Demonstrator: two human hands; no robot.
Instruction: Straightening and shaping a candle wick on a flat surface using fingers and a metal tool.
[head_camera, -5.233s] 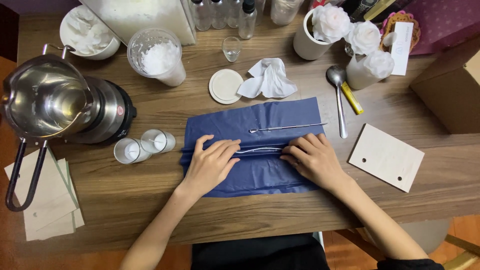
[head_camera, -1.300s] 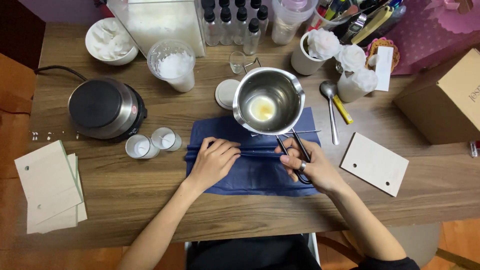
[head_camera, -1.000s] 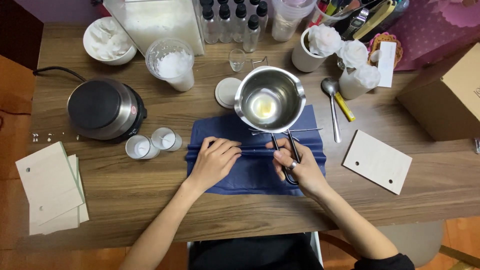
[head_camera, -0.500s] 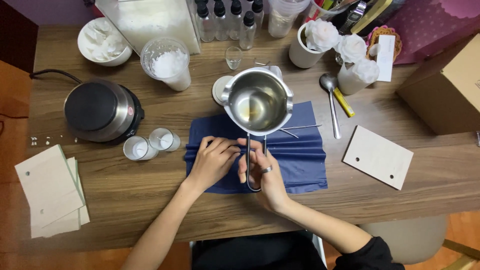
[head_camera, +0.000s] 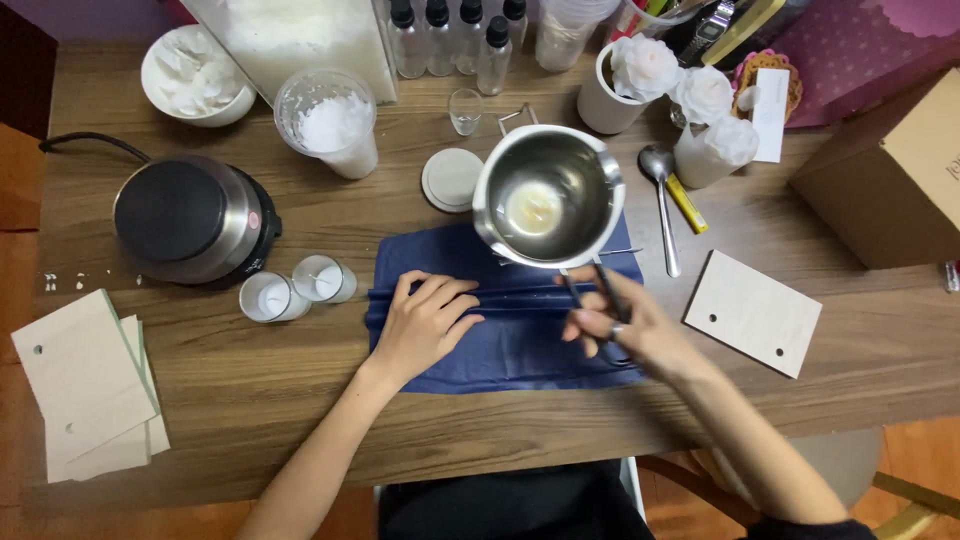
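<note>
While the left hand (head_camera: 425, 322) lies flat—open—the right hand (head_camera: 625, 330) grips the pot (head_camera: 548, 197) handle.

A black hotplate (head_camera: 190, 218), two small white candles (head_camera: 297, 289), a spoon (head_camera: 660, 190) and wooden cards (head_camera: 85, 385) sit on a wooden table (head_camera: 250, 400).

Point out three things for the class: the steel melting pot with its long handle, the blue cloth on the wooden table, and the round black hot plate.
steel melting pot (head_camera: 590, 190), head view, inner wall
blue cloth (head_camera: 520, 345), head view, bare middle
round black hot plate (head_camera: 180, 210), head view, top surface
</note>
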